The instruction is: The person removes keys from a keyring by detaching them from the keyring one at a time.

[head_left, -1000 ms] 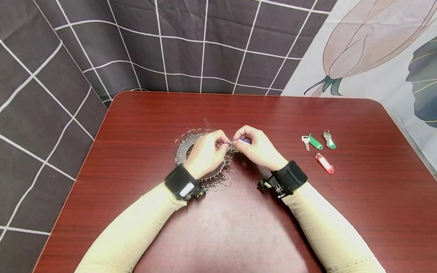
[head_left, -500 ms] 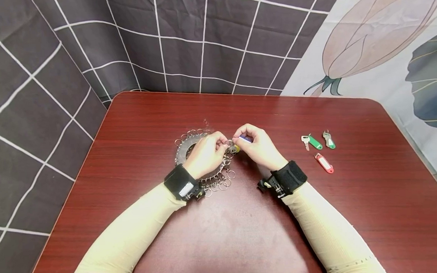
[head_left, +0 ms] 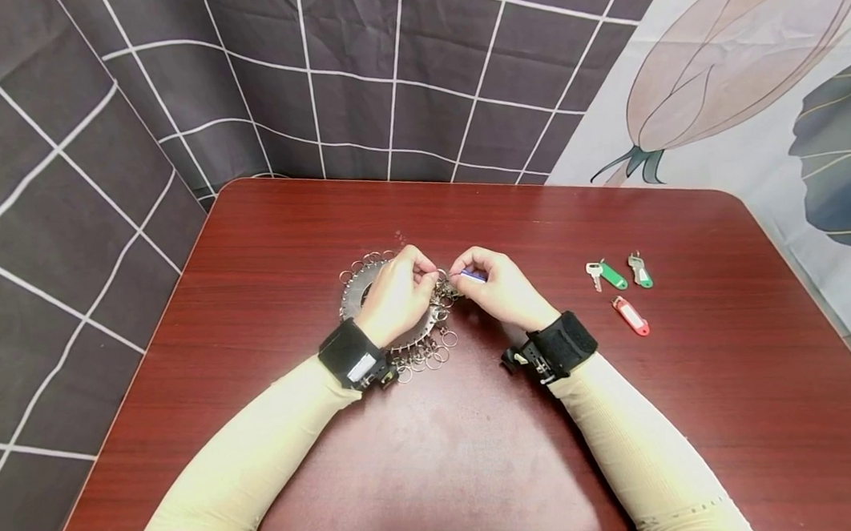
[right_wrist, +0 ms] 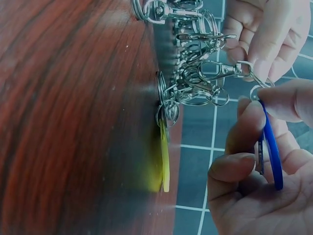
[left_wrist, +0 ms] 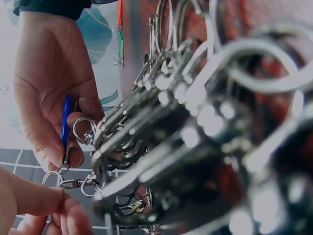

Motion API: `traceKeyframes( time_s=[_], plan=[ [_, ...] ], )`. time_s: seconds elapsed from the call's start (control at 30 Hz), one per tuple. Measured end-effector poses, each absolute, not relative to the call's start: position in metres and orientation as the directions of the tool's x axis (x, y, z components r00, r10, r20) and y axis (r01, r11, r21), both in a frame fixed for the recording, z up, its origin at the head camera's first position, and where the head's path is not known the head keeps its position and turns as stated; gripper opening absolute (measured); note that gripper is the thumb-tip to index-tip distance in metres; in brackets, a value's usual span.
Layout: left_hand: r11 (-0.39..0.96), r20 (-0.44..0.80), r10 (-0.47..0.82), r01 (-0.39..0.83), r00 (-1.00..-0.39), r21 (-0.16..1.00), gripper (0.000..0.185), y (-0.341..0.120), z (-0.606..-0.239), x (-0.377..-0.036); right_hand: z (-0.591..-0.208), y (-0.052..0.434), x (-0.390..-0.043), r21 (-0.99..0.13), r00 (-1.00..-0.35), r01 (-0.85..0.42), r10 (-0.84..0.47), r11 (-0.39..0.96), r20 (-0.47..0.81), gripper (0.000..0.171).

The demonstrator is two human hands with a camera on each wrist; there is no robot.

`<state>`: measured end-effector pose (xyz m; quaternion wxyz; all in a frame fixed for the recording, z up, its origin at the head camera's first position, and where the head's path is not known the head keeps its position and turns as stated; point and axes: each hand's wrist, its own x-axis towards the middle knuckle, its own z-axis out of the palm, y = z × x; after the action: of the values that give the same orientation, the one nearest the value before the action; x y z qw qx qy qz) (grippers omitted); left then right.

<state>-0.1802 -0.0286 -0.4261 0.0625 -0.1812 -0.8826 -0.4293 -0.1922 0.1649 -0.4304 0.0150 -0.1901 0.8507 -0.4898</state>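
Note:
My left hand [head_left: 396, 295] pinches a split ring [left_wrist: 47, 177] between thumb and finger. That ring hangs from a swivel clasp [right_wrist: 225, 70] on the round metal disc [head_left: 357, 291], which lies partly under the hand. Close on the right, my right hand [head_left: 500, 287] grips a blue key tag [right_wrist: 274, 152] between thumb and fingers. A key [right_wrist: 260, 155] lies against the tag, mostly hidden by the fingers. In the right wrist view, the tag's small ring [right_wrist: 255, 93] meets the split ring at the fingertips; whether they are linked I cannot tell.
Many clasps and rings [head_left: 419, 360] fringe the disc. A yellow tag [right_wrist: 165, 164] hangs from one beside the hands. To the right on the table [head_left: 692, 388] lie a green tag [head_left: 613, 275] with a key [head_left: 595, 273], another key-and-tag set [head_left: 639, 270] and a red tag [head_left: 630, 316].
My left hand has risen slightly, away from the table's front, and its fingertips have shifted a little left. The right hand has barely moved, still gripping the blue key tag.

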Motion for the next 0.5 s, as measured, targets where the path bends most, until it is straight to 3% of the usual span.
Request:
traceKeyframes(
  time_s=[0.27, 0.5],
  plan=[
    [0.569, 0.261, 0.361, 0.433, -0.895, 0.699, 0.008, -0.026, -0.426, -0.18, -0.429, 0.165, -0.193, -0.862, -0.943, -0.284, -0.286, 0.42, 0.171, 0.007],
    [0.556, 0.203, 0.374, 0.393, -0.905, 0.733, 0.011, -0.024, -0.426, -0.182, -0.42, 0.161, -0.189, -0.872, -0.946, -0.286, -0.26, 0.397, 0.192, 0.007]
  ],
)
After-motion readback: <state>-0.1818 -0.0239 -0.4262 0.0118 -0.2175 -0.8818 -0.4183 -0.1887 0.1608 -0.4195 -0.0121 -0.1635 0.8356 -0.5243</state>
